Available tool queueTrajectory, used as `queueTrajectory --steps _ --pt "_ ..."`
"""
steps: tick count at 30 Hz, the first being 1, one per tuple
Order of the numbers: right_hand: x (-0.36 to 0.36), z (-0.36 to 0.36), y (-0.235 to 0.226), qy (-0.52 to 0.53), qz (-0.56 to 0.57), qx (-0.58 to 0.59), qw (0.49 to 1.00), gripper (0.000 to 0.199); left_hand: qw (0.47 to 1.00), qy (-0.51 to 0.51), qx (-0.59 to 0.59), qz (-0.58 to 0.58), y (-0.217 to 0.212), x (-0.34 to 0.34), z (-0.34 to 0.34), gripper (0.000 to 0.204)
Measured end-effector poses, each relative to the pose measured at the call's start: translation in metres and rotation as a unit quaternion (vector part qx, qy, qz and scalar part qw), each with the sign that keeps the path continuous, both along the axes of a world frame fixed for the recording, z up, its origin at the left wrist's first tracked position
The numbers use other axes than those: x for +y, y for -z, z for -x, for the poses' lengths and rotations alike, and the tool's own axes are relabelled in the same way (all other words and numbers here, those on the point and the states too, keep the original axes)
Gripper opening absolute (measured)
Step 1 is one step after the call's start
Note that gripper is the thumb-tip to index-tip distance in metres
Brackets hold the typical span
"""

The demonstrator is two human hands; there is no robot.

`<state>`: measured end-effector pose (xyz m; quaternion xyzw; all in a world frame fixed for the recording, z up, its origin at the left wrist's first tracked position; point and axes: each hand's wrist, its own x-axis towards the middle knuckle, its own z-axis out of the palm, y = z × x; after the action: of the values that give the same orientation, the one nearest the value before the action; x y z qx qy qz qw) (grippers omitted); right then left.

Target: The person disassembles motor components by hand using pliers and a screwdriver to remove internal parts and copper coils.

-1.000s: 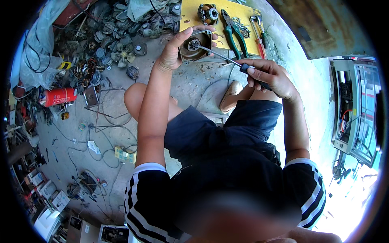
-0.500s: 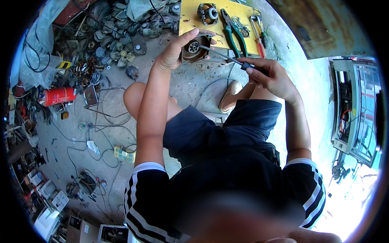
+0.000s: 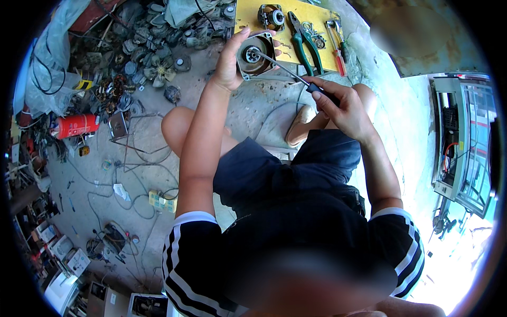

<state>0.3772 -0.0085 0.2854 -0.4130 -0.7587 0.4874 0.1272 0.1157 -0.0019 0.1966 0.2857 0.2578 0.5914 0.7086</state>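
Observation:
My left hand (image 3: 231, 66) grips a squarish metal motor end cover (image 3: 269, 66) by its edge, with the round hollow side facing up. In my right hand (image 3: 340, 105) is a screwdriver with a dark handle (image 3: 323, 91). Its long shaft (image 3: 288, 70) reaches to the hub in the middle of the cover, where the tip appears to touch. Just beyond, on a yellow board (image 3: 251, 17), sit a motor part with copper windings (image 3: 271, 18) and green-handled pliers (image 3: 305, 45).
The board also bears a red-handled tool (image 3: 338, 55) and small metal rings (image 3: 315, 38). Piled motor parts (image 3: 153, 50) cover the floor at the far left, near a red cylinder (image 3: 77, 126). Cables (image 3: 132, 166) trail across the floor. A metal-framed cabinet (image 3: 465, 142) stands at the right.
The cover has tilted so its hollow side shows more fully. My right hand has moved left and slightly down with the screwdriver, whose shaft now slants more steeply.

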Motion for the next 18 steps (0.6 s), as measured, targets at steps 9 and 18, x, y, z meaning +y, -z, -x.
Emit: queueTrajectory --steps 9,18 --pt "0.0003 0.0012 -0.0059 -0.006 -0.065 -0.039 0.997 0.033 1.0 0.01 0.018 -0.016 -0.0005 0.0009 0.0034 0.067" --pt "0.0001 0.0035 -0.0111 -0.032 -0.165 -0.089 0.982 0.033 1.0 -0.021 0.014 -0.017 -0.003 -0.0026 0.0003 0.055"
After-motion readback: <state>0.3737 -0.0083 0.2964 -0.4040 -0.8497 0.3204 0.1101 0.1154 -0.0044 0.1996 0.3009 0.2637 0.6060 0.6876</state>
